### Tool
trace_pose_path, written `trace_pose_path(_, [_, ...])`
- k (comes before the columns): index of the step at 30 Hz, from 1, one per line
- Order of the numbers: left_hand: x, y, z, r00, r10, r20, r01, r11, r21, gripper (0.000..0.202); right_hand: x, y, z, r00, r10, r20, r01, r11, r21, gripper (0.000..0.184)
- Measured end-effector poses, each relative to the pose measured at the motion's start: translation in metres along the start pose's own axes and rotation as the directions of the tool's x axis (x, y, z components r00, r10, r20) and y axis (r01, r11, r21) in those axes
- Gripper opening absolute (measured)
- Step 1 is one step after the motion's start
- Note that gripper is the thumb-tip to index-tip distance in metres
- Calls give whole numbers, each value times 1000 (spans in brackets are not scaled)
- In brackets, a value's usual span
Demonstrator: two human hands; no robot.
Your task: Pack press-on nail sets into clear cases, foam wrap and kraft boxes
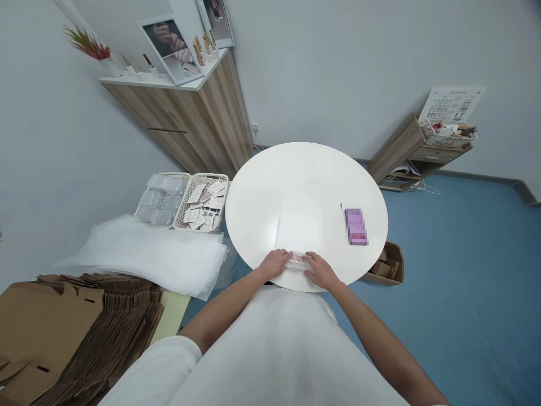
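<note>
Both hands sit at the near edge of the round white desk [304, 186], left hand [274, 264] and right hand [320, 270] closed around opposite ends of a small clear packet [296, 260], probably press-on nails, pinning it flat. Purple phone [355, 226] lies well to the right.

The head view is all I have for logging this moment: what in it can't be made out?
- Small clear packet: mostly covered by the left hand and right hand; contents too small.
- Purple item on the round table: blurred.
- Cards in the basket: print too small.
</note>
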State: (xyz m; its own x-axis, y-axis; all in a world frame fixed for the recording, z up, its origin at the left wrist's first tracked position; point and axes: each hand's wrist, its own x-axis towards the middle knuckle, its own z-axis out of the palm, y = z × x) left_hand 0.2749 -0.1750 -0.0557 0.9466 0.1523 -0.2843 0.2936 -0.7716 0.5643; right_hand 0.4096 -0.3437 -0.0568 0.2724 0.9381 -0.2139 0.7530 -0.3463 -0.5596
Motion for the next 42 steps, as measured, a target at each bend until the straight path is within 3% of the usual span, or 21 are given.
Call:
trace_pose_path(5, [-2, 4, 0, 999, 21, 31, -21, 1000, -17, 40, -19, -4, 12, 999, 42, 14, -41, 999, -20, 82])
trace_pose_path(7, [-2, 5, 0, 999, 17, 33, -16, 999, -40, 39, -24, -4, 17, 998, 61, 19, -61, 998, -30, 85])
trace_pose_path(13, [4, 1, -11, 998, 53, 46, -47, 991, -126, 29, -11, 5, 13, 985, 130, -116, -117, 987, 110, 37])
trace_pose_path(16, [10, -5, -15, 999, 43, 15, -38, 974, -223, 29, 2, 8, 2, 984, 130, -119, -104, 975, 198, 26])
trace_pose_path(23, [28, -20, -7, 964, -259, -63, 199, 856, -476, 27, 29, 17, -11, 956, 291, -37, -258, 894, 367, 23])
trace_pose_path(28, [38, -27, -4, 888, -452, -82, 394, 842, -369, 22, 50, 28, -10, 927, 372, 50, -360, 846, 393, 23])
trace_pose_path(33, [39, -31, -3, 836, -539, -98, 494, 819, -293, 23, 62, 36, -7, 904, 423, 57, -413, 833, 369, 21])
trace_pose_path(38, [37, -29, 0, 799, -594, -94, 561, 792, -239, 25, 58, 46, -10, 861, 507, -38, -472, 824, 314, 26])
trace_pose_path(40, [36, -25, -1, 792, -595, -137, 566, 799, -202, 35, 54, 47, -9, 824, 538, -179, -489, 834, 255, 35])
trace_pose_path(42, [35, -20, -2, 794, -555, -248, 536, 831, -145, 48, 49, 44, -7, 793, 488, -364, -468, 871, 150, 43])
